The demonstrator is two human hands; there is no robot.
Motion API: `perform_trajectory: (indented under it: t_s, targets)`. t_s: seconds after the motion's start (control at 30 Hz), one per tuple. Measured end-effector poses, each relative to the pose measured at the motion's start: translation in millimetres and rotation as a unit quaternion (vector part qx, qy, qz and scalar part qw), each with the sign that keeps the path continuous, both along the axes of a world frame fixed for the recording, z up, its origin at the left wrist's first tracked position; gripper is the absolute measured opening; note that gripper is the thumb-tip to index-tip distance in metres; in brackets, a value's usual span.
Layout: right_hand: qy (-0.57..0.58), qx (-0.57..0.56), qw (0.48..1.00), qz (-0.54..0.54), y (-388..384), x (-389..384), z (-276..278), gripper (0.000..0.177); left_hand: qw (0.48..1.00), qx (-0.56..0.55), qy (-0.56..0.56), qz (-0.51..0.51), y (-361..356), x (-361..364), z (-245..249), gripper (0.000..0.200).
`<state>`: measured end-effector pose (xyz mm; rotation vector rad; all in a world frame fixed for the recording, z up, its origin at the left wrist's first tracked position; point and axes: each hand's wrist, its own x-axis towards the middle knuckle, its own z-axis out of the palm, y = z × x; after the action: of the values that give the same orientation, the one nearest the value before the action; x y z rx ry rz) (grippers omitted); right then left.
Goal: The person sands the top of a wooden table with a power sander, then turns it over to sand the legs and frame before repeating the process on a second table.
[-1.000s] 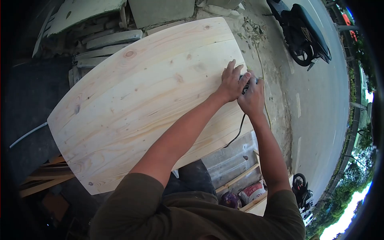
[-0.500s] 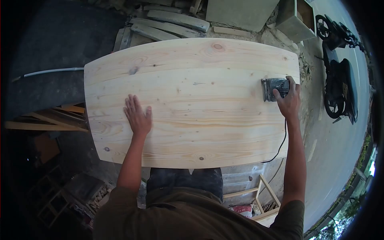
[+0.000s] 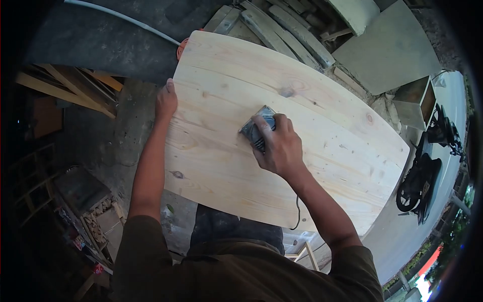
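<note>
A broad pale pine tabletop (image 3: 347,146) with curved long edges and dark knots lies flat in front of me. My right hand (image 3: 284,146) is wrapped over an electric sander (image 3: 259,126), whose base rests on the wood left of the middle. From under my right forearm the sander's black cord (image 3: 297,214) runs down over the near edge. My left hand (image 3: 167,99) grips the left edge of the tabletop, and its lower fingers are partly hidden.
Weathered planks (image 3: 289,38) and a grey board (image 3: 387,50) lie beyond the far edge. A motorcycle (image 3: 422,181) stands at the right. Wooden strips (image 3: 70,90) and a stand with wood pieces (image 3: 95,216) are at the left. A pale hose (image 3: 126,22) reaches the tabletop's corner.
The sander in my right hand has moved from the tabletop's right end to its left part. My left hand has gone from lying flat on top to holding the left edge. The view has turned.
</note>
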<state>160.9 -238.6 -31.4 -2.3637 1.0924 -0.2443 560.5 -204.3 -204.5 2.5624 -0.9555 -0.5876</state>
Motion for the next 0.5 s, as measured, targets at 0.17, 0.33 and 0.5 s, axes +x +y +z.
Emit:
perform_trajectory:
  t_s: [0.17, 0.33, 0.5]
  targets:
    - [-0.109, -0.042, 0.992, 0.045, 14, 170, -34, 0.06, 0.835, -0.085, 0.537, 0.086, 25, 50, -3, 0.102]
    - [-0.176, -0.115, 0.977, -0.041, -38, 297, -63, 0.04, 0.813, -0.308, 0.475, 0.136, -10, 26, 82, 0.092]
    - [-0.117, -0.1, 0.976, -0.153, -77, 267, -60, 0.036, 0.734, -0.352, 0.559, 0.155, -81, -73, 107, 0.061]
